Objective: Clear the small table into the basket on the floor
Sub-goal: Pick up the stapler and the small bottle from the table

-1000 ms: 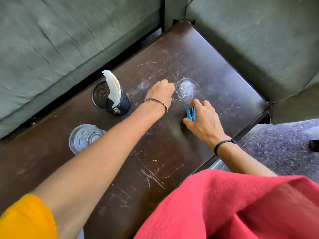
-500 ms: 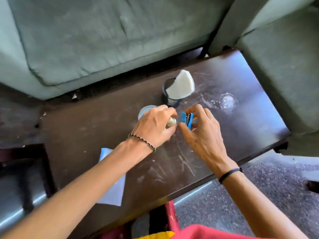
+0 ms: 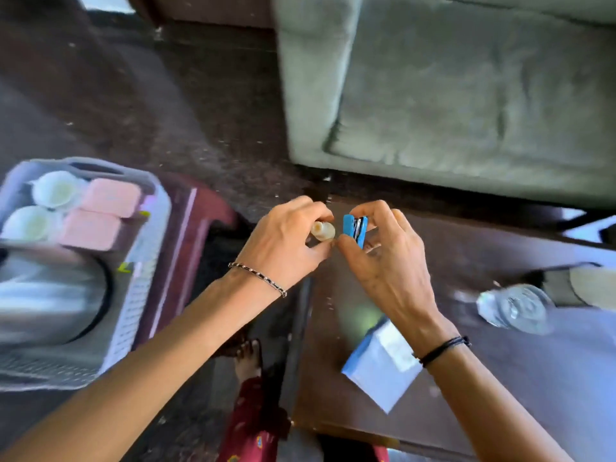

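My left hand (image 3: pixel 286 241) grips a small cream-coloured bottle (image 3: pixel 322 231) above the left end of the dark wooden table (image 3: pixel 500 411). Right beside it, my right hand (image 3: pixel 383 258) pinches a small blue stapler (image 3: pixel 355 228). On the table lie a light blue paper packet (image 3: pixel 383 365), a clear glass (image 3: pixel 515 308) and a black mesh cup (image 3: pixel 563 281) with white paper in it. The grey basket (image 3: pixel 136 295) stands on the floor at the left, holding two white cups, two pink boxes and a steel vessel.
A grey-green sofa (image 3: pixel 466 95) fills the upper right, close behind the table. A maroon stool (image 3: pixel 196 228) sits between basket and table. My foot (image 3: pixel 248 358) is on the dark carpet by the table's left edge.
The view has swung left, bringing the basket into sight. Both hands have lifted off the table and carried the bottle and the stapler toward the table's left end.
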